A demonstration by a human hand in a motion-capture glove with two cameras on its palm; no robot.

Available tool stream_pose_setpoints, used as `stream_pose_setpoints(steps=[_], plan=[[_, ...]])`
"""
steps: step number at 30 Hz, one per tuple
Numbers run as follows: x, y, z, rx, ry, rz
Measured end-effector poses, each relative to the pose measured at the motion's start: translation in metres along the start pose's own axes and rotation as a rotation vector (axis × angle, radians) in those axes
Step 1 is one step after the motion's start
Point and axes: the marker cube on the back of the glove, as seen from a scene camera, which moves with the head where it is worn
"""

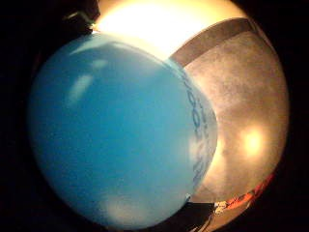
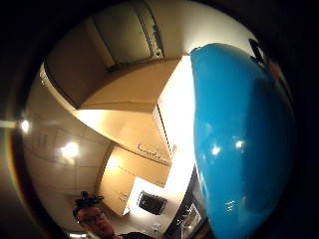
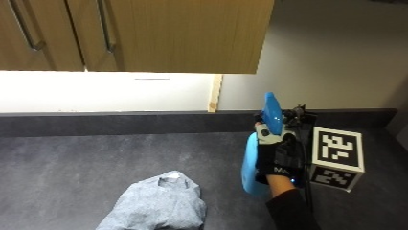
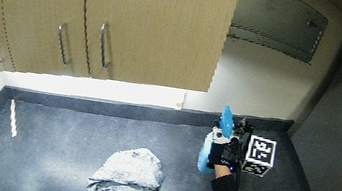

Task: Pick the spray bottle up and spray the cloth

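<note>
Gloved right hand [image 3: 277, 160] wrapped around the blue spray bottle [image 3: 255, 165], fingers curled about its neck and upper body, back of the glove toward the outside camera. Bottle upright, lifted clear or nearly clear of the dark grey desk [image 3: 76, 163]; whether its base touches the surface cannot be told. Blue spray head [image 3: 272, 111] stands above the hand, reaching up in front of the desk's raised back edge. Whether a finger sits on the trigger is hidden by the glove. Dark sleeve [image 3: 290, 211] runs from the wrist toward the near edge of the desk. Grey cloth [image 3: 156, 203] lies crumpled in a loose heap on the desk, to the left of the bottle in the outside view and nearer the front edge, well apart from the hand and bottle. Wide outside view: same layout, hand [image 4: 224, 151] on bottle [image 4: 206, 156], cloth [image 4: 127, 177] bunched on the desk [image 4: 50, 144]; a pale thin strip [image 4: 14, 118] lies near the far left side of the surface. Wood-fronted wall cabinets [image 3: 127, 33] with metal bar handles hang above, a bright lit band beneath them. Little-finger palm view: the bottle's blue body [image 1: 116, 130] fills most of the picture, close against the palm, speckled desk surface [image 1: 241, 106] beside it. Thumb-side palm view: blue bottle wall [image 2: 239, 144] along one side, cabinets [image 2: 124, 94] beyond.
</note>
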Motion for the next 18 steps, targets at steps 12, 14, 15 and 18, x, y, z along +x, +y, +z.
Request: stream_pose_setpoints(steps=[12, 14, 15, 18], plan=[[-0.098, 0.073, 0.161, -0.248, -0.179, -0.005], [-0.115, 0.088, 0.191, -0.297, -0.190, -0.018], [-0.124, 0.097, 0.206, -0.323, -0.198, -0.025], [-0.150, 0.123, 0.249, -0.411, -0.237, -0.048]])
